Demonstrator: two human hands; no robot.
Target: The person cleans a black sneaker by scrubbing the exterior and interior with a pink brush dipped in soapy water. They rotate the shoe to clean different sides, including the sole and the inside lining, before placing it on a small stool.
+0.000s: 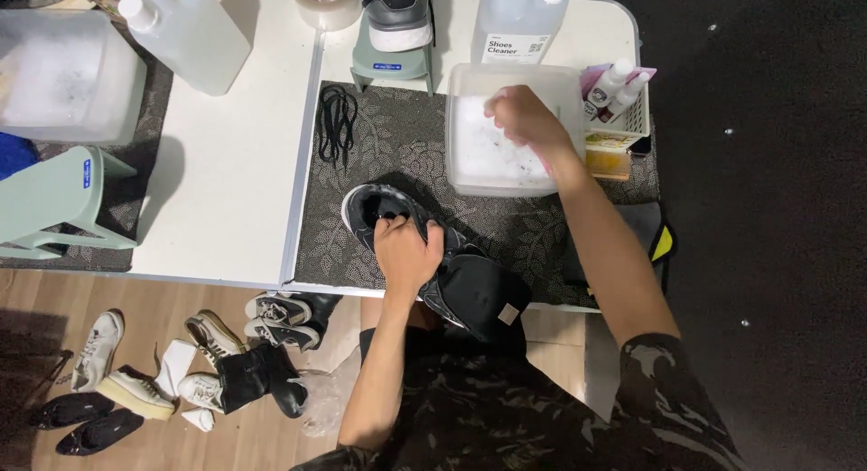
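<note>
My left hand [406,252] grips a black shoe [470,286] by its opening, holding it on the patterned grey mat [397,146] at the table's near edge. My right hand [526,119] reaches into a clear plastic tub [462,128] of foamy white water, fingers closed; whatever it holds is hidden by the hand. Black laces [337,119] lie loose on the mat to the left of the tub.
A large cleaner jug [517,19], small bottles in a white basket [623,105], a tape roll [327,3] and a shoe on a green stand [396,37] line the back. Another tub [63,74] and jug [185,33] sit left. Several shoes [208,363] lie on the floor.
</note>
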